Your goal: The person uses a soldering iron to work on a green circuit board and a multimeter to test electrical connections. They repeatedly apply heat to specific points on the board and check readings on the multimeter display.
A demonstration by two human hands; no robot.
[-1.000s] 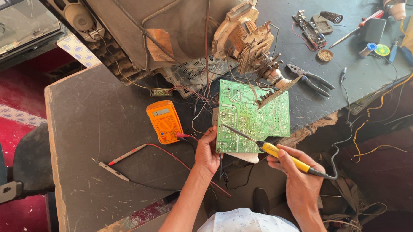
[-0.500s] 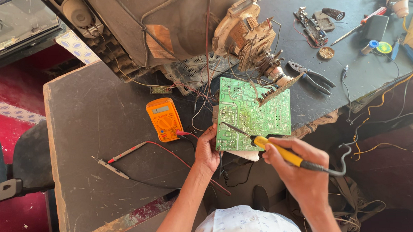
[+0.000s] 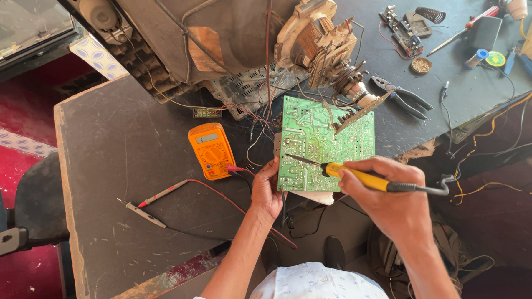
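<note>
Green circuit board (image 3: 319, 143) under yellow-handled soldering iron (image 3: 361, 177)

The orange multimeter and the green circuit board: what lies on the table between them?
In the head view, thin loose wires cross the dark table between the multimeter and the circuit board. The left hand grips the board's lower left edge just below that gap.

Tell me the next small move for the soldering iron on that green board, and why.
Probably ease the tip of the yellow-handled soldering iron down onto the joint it is aimed at. The right hand holds it low over the green circuit board, and the left hand grips the board's left edge, steadying it.
</note>
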